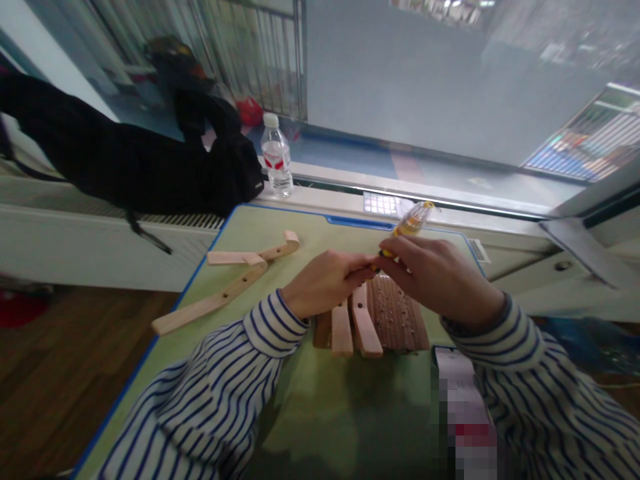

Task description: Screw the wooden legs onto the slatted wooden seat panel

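Note:
My right hand point(440, 277) is closed around a screwdriver point(411, 221) with a clear yellow handle, which points up and away to the right. Its lower end, yellow and black, reaches the pinched fingertips of my left hand point(330, 280); the very tip is hidden. Below my hands lies a brown wooden block point(400, 317) dotted with many small holes or studs. Two pale bent wooden pieces, a left one point(342, 330) and a right one point(367, 327), rest on the block, their far ends covered by my left hand.
More bent wooden pieces point(210, 303) with holes lie at the left on the green blue-edged table point(320, 413). A phone-like object point(457, 373) sits by my right sleeve. Beyond the table, a water bottle point(277, 160) and a black bag point(150, 160) are on the sill.

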Motion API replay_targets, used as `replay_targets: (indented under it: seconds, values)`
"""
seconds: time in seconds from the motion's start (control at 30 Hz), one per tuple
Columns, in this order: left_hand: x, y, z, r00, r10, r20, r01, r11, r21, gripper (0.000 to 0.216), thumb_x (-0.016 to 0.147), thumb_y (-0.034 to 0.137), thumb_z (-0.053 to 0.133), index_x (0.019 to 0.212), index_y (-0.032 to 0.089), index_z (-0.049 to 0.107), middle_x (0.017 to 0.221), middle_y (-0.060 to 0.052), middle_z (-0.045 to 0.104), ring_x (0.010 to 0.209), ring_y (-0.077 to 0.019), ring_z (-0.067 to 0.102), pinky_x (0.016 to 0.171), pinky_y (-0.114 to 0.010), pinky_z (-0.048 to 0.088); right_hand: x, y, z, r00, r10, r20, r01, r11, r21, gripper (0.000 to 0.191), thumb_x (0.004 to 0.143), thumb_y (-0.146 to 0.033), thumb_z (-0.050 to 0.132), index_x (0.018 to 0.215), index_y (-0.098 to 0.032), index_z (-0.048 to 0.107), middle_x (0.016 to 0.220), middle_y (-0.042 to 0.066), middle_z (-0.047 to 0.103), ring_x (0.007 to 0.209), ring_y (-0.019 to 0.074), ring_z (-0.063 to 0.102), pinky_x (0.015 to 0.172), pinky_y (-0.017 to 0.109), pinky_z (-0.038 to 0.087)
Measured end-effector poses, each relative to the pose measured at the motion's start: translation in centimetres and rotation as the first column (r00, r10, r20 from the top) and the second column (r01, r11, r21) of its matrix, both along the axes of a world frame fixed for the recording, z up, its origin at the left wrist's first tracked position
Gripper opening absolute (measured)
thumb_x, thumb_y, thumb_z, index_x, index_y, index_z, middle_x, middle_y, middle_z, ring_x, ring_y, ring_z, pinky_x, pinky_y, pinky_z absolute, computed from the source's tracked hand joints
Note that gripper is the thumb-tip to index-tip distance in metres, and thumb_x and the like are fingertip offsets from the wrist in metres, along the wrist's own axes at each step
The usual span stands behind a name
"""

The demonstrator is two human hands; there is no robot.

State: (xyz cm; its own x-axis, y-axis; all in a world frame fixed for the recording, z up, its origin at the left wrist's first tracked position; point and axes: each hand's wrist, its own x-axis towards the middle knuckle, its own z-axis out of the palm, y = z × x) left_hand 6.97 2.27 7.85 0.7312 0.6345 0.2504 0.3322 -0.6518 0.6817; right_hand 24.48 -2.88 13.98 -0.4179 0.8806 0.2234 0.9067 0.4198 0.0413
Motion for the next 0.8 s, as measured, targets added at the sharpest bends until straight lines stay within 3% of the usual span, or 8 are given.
replay_targets:
  seconds: [0.23, 0.43, 0.53, 0.63, 0.8]
  values:
    - [0.0, 0.1, 0.4, 0.995, -0.093, -0.018, 0.093, 0.995, -0.028, 0.024, 0.091, 0.025, 0.04, 0.097, 0.017, 0.062, 0.082, -0.001, 0.065, 0.071, -0.0111, 0.057, 0.062, -0.021, 0.038, -0.7, -0.2, -0.3, 0.998, -0.04, -0.041, 0.041, 0.998, 0.038, 0.026, 0.09, -0.036, 0.036, 0.074, -0.018, 0.046, 0.062, -0.001, 0.053, 0.052, 0.0096, 0.042, 0.05, 0.027, 0.022]
    - [0.2, -0.3, 0.3, 0.996, 0.083, -0.021, -0.082, 0.996, 0.044, 0.03, 0.083, 0.044, 0.053, 0.093, 0.02, 0.066, 0.075, 0.0, 0.065, 0.062, -0.0104, 0.054, 0.055, -0.021, 0.035, -1.1, -0.1, -0.2, 0.997, -0.061, -0.052, 0.061, 0.998, -0.002, 0.029, 0.09, -0.04, 0.037, 0.076, -0.018, 0.049, 0.062, 0.0, 0.054, 0.051, 0.01, 0.043, 0.049, 0.027, 0.022]
    - [0.2, -0.4, 0.3, 0.989, 0.141, -0.031, -0.139, 0.988, 0.061, 0.031, 0.083, 0.045, 0.052, 0.091, 0.019, 0.067, 0.076, -0.002, 0.066, 0.061, -0.0108, 0.055, 0.055, -0.021, 0.035, -1.0, -0.2, 0.2, 0.997, -0.051, -0.063, 0.049, 0.998, -0.047, 0.027, 0.088, -0.04, 0.04, 0.09, -0.017, 0.054, 0.071, 0.002, 0.06, 0.057, 0.0125, 0.051, 0.051, 0.027, 0.027]
    - [0.0, -0.4, 0.4, 0.988, 0.15, -0.039, -0.148, 0.988, 0.035, 0.031, 0.084, 0.045, 0.051, 0.094, 0.02, 0.068, 0.077, -0.003, 0.068, 0.061, -0.0111, 0.056, 0.053, -0.021, 0.035, -0.7, -0.4, 0.8, 0.99, 0.016, -0.137, -0.029, 0.995, -0.093, 0.034, 0.087, -0.037, 0.045, 0.114, -0.017, 0.05, 0.092, 0.006, 0.064, 0.07, 0.0146, 0.057, 0.06, 0.027, 0.036]
    - [-0.2, 0.0, 0.4, 0.991, 0.129, -0.024, -0.129, 0.992, 0.019, 0.026, 0.082, 0.041, 0.055, 0.092, 0.021, 0.068, 0.081, -0.002, 0.069, 0.066, -0.0119, 0.06, 0.057, -0.021, 0.038, -0.3, -0.3, 1.0, 0.975, 0.114, -0.19, -0.135, 0.986, -0.1, 0.025, 0.089, -0.022, 0.04, 0.108, -0.019, 0.057, 0.101, 0.006, 0.063, 0.083, 0.0145, 0.058, 0.069, 0.027, 0.04]
